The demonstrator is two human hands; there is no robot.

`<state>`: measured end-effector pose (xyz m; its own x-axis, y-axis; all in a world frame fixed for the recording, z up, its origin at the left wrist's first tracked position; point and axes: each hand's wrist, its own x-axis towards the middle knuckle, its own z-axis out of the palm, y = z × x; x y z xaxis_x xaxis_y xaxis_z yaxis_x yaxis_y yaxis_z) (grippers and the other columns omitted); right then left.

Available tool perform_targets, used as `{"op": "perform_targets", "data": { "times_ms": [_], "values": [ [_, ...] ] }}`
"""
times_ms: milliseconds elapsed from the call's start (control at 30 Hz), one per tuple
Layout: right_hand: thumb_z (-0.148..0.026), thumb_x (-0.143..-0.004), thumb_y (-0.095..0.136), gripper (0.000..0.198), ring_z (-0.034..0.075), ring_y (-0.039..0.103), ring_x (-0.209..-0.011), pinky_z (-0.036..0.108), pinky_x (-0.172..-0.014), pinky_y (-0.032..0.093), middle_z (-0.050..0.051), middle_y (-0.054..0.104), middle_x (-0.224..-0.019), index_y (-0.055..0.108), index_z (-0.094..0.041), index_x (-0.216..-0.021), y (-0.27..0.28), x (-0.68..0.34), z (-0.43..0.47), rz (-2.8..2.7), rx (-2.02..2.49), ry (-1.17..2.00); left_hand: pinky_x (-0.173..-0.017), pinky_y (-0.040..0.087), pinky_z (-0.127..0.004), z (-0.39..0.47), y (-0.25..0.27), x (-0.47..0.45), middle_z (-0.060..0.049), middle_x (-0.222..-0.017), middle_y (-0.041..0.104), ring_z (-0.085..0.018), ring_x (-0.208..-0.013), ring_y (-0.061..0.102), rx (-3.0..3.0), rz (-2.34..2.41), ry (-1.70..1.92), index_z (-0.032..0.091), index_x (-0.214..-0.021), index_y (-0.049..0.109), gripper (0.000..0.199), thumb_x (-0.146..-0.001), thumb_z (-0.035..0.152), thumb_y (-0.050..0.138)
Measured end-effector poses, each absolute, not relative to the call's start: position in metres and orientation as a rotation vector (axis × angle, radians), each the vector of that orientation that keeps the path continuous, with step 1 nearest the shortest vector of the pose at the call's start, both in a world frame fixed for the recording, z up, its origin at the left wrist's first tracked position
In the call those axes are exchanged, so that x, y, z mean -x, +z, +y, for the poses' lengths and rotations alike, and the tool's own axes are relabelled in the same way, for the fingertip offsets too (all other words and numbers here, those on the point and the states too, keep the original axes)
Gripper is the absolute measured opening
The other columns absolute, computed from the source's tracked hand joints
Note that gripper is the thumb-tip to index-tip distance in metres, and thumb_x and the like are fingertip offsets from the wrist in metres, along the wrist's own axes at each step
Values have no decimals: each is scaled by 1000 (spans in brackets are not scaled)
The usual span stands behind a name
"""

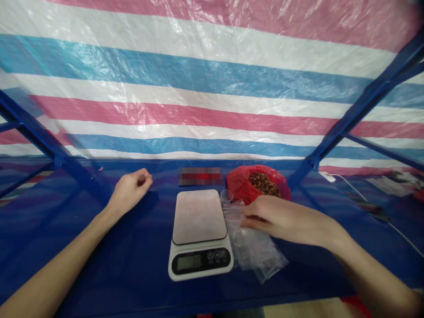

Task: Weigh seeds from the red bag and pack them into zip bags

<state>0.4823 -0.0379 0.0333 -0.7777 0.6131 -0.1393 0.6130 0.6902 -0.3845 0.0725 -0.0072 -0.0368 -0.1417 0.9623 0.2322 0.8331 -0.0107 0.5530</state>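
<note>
A white digital kitchen scale [199, 216] stands on the blue table, its display reading what looks like 0.0 and its plate bare. My right hand [268, 218] reaches over a pile of clear zip bags [258, 256] to the right of the scale. Its fingers pinch at the bags' top edge, slightly blurred. Left of the scale, my left hand [132, 190] is loosely closed just over the table, with nothing visible in it. Behind my right hand sits a red plastic bag [240, 181], open, full of small brown pieces [265, 183]. A small clear round cup [227, 196] lies between scale and red bag.
A pixelated red and dark object [201, 176] lies behind the scale. Blue metal posts [351, 112] frame both sides, and a striped plastic sheet [198, 106] hangs at the back. At the right are a white cable [354, 194] and some clear plastic [392, 185].
</note>
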Motion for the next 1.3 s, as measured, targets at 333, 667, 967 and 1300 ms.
{"op": "perform_targets", "data": {
  "times_ms": [333, 667, 967, 1300],
  "values": [
    [-53, -107, 48, 56, 14, 35, -55, 31, -58, 29, -3, 38, -58, 39, -23, -61, -17, -483, 8, -1958, 1213, 213, -63, 25, -29, -6, -50, -86, 6, -61, 30, -13, -58, 29, -2169, 1882, 905, 24, -69, 27, 35, -94, 39, 47],
    [-51, -107, 48, 54, 13, 41, -51, 29, -57, 34, -3, 44, -56, 52, -21, -63, -24, -515, 27, -1955, 1190, 30, -61, 20, -32, 3, -63, -75, 5, -60, 19, -12, -58, 19, -2293, 1887, 915, 23, -64, 19, 41, -92, 38, 44],
    [-41, -108, 49, 51, 11, 41, -46, 28, -54, 32, -4, 40, -53, 49, -21, -62, -24, -514, 27, -2012, 1132, -107, -60, 21, -32, 22, -62, -11, 5, -56, 20, -11, -53, 20, -2414, 1978, 893, 22, -62, 22, 44, -93, 43, 45],
    [-36, -108, 50, 47, 12, 47, -48, 30, -55, 35, -3, 53, -55, 53, -21, -64, -31, -510, 30, -2035, 1168, -61, -59, 22, -31, 25, -68, 1, 6, -56, 21, -10, -51, 24, -2437, 1994, 860, 22, -62, 23, 45, -96, 45, 42]
  ]
}}
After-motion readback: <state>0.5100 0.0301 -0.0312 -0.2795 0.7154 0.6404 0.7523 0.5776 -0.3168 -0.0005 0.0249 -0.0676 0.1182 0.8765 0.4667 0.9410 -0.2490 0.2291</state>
